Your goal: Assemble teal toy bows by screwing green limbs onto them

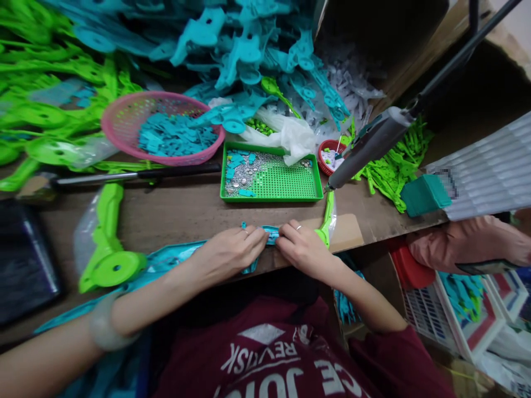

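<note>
Here, teal plastic part (271, 235) between both hands' fingers (259, 239).

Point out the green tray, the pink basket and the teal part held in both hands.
green tray (290, 182): head view, on its bare perforated floor.
pink basket (124, 119): head view, on its mesh wall at the left.
teal part (271, 235): head view, on the strip between the two hands.

Both hands, left (230, 253) and right (302, 247), fingertips pinched together, forearms converging.
</note>
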`<state>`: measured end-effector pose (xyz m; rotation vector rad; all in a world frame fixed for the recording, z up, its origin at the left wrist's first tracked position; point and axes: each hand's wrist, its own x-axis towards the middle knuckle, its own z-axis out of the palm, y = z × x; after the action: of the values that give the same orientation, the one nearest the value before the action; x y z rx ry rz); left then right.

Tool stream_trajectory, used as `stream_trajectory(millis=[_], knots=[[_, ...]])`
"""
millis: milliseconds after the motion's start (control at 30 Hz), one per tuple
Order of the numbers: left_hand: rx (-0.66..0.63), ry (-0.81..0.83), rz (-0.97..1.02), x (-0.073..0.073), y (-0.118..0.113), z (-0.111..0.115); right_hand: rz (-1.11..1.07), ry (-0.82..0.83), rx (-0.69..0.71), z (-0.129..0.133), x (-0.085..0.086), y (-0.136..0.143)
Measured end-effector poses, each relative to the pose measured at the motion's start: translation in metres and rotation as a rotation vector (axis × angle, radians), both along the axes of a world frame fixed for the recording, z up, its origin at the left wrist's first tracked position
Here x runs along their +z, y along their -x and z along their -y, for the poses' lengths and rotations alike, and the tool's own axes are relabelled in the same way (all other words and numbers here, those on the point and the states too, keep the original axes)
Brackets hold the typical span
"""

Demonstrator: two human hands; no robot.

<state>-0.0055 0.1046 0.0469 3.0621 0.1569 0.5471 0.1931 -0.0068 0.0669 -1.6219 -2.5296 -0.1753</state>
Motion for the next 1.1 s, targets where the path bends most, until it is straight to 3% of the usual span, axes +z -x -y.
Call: stream_trajectory(millis=[167, 300, 567, 733, 833, 933, 1100], knots=[[0.036, -0.144, 0.046, -0.002, 0.002, 0.002, -0.161, 0.042, -0.051, 0.000, -0.002, 0.000], [0.030, -0.188, -0.004, 0.000, 0.001, 0.007, -0.150, 0.010, -0.103, -0.001, -0.007, 0.002], [0.065, -0.010, -0.126, 0.003, 0.000, 0.005, -0.165, 0.056, -0.047, 0.001, -0.001, 0.002], [0.023, -0.026, -0.011, -0.006, 0.011, 0.013, -0.077, 0.039, -0.103, 0.001, -0.006, 0.011], [0.009, 0.032, 0.054, -0.009, 0.016, 0.017, -0.163, 0.039, -0.228, 0.001, -0.008, 0.019], [0.057, 0.037, 0.043, -0.006, 0.016, 0.018, -0.254, 0.049, -0.212, 0.002, -0.005, 0.017], [0.056, 0.003, 0.046, -0.001, 0.007, 0.018, -0.543, 0.034, -0.275, 0.006, 0.008, -0.013]])
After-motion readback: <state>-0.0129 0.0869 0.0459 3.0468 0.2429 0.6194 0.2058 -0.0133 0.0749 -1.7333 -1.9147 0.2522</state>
